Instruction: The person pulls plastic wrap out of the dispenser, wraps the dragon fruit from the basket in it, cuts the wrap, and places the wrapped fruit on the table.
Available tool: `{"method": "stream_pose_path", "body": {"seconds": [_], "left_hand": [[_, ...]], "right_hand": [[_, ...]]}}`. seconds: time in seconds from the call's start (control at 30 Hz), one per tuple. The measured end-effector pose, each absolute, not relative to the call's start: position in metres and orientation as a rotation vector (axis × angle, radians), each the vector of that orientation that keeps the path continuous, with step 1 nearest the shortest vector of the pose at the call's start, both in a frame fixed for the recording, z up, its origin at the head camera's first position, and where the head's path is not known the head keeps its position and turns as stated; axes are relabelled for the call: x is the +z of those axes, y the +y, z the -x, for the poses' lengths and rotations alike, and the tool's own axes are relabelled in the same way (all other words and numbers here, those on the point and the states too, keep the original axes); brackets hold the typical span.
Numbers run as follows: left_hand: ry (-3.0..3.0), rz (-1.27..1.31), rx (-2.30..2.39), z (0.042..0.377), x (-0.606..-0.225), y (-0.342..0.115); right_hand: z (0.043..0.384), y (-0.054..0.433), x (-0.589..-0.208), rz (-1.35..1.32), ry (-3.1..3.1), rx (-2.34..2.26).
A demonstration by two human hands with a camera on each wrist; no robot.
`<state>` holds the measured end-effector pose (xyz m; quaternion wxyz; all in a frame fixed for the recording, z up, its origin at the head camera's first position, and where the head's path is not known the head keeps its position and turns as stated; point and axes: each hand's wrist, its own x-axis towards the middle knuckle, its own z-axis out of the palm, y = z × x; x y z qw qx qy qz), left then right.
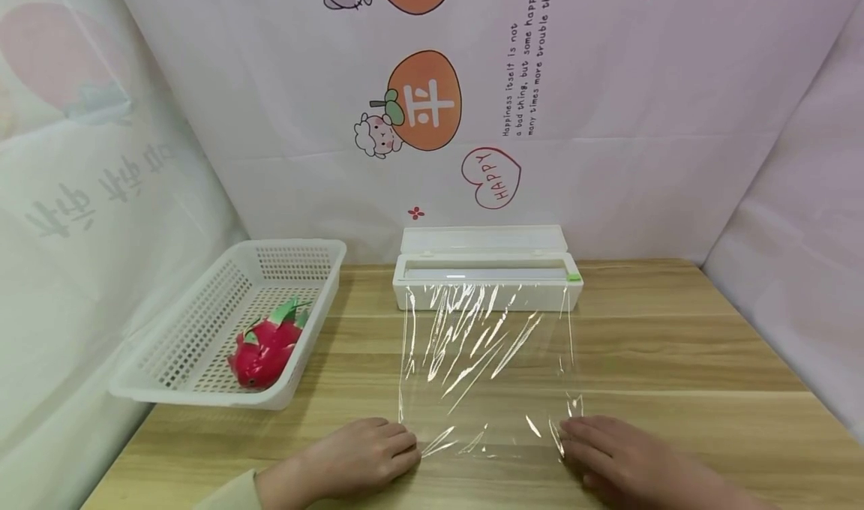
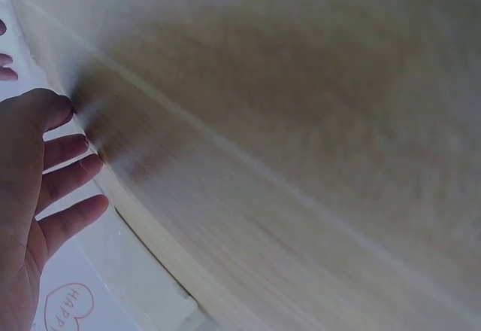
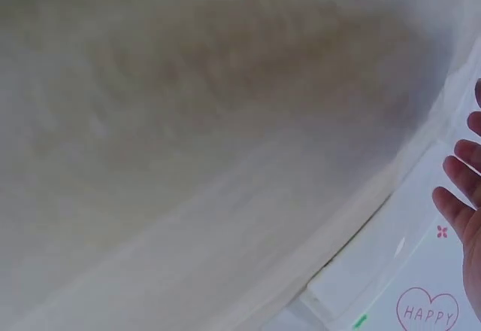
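A sheet of clear plastic wrap (image 1: 486,375) stretches over the table from a white wrap dispenser box (image 1: 487,294), creased and shiny, its sides running to my two hands. My left hand (image 1: 367,454) pinches the near left corner, thumb close against the forefinger. In the left wrist view the other fingers (image 2: 71,177) of that hand spread apart. My right hand (image 1: 624,457) holds the near right corner at its fingertips; only part of that hand (image 3: 470,188) shows in the right wrist view. The dispenser's lid (image 1: 484,238) stands raised at the back.
On the left stands a white plastic basket (image 1: 317,330) with a red dragon fruit (image 1: 266,352) in it. A green tab (image 1: 574,277) sits at the box's right end. Printed white cloth (image 1: 594,157) walls off the back and sides of the wooden table (image 1: 675,345).
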<state>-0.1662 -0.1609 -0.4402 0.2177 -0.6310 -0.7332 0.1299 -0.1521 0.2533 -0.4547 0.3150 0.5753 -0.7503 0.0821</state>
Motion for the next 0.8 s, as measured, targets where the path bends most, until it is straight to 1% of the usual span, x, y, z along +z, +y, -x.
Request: {"method": "stream_pose_path", "body": {"seconds": [0.23,0.43,0.8], "left_hand": [[-2.012,1.743,0.333,0.167,-0.439,-0.160],[-2.012,1.751,0.324,0.167,-0.439,-0.160],[-2.020,1.741,0.346,0.167,-0.438,-0.162]], "right_hand": [[0.171,0.250,-0.444,-1.413,-1.972,0.271],[0.187,0.251,-0.443,-1.325,-2.109,0.267],[0.196,0.260,-0.455,-1.372,-2.268,0.170]]}}
